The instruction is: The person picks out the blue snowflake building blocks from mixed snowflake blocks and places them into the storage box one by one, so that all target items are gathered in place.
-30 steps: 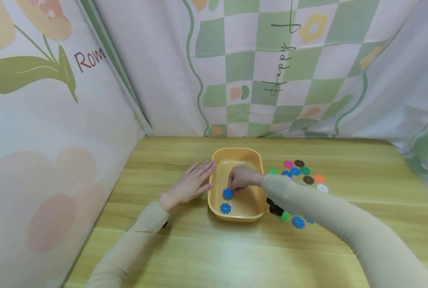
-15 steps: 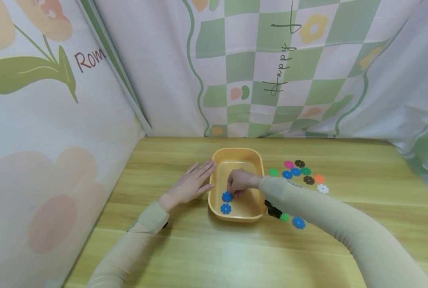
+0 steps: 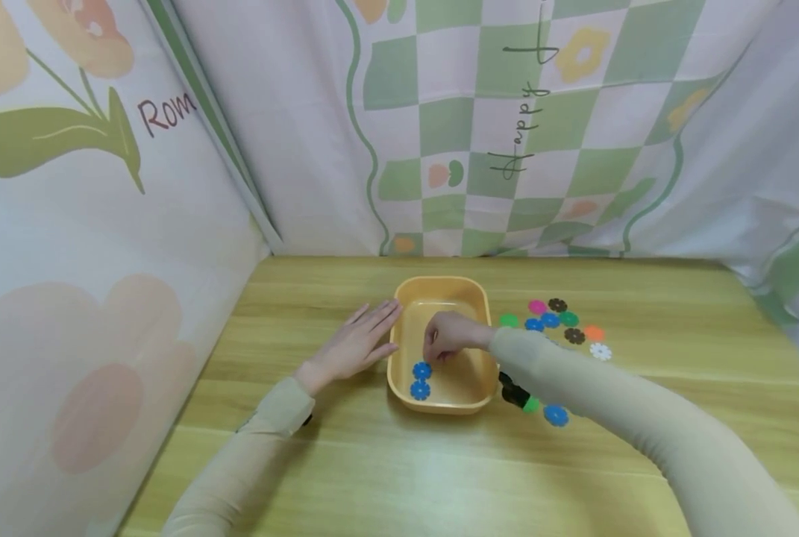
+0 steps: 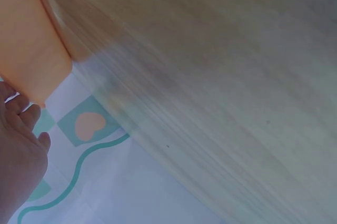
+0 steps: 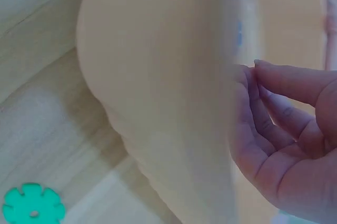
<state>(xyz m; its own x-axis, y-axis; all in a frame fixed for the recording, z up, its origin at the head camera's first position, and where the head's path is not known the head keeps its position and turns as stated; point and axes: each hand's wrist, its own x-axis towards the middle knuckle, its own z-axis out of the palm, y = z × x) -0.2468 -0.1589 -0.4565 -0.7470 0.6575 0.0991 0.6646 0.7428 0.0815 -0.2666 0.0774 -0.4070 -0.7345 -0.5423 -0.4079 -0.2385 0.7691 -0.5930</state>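
Observation:
A yellow tray (image 3: 442, 403) stands on the wooden table. My left hand (image 3: 352, 347) lies against its left side with straight fingers at the rim. Inside the tray, my right hand (image 3: 449, 335) is bent down with curled fingers. Two blue flower-shaped plastic discs, one nearer the hand (image 3: 422, 371) and one nearer the front wall (image 3: 420, 390), lie by its fingertips. In the right wrist view the thumb (image 5: 289, 81) meets the index finger, and nothing shows between them. Part of a blue disc (image 5: 239, 33) appears beyond the tray wall, which hides the rest.
Several notched discs lie right of the tray, among them a pink disc (image 3: 537, 306), an orange disc (image 3: 594, 333), a white disc (image 3: 600, 351) and a blue disc (image 3: 556, 415). My right sleeve (image 3: 614, 403) crosses over some of them. A printed curtain (image 3: 466, 149) closes off the back.
The upper blue disc has shifted toward the front, close to the other one. Both hands stay in nearly the same place; the right fingertips now sit just behind that disc.

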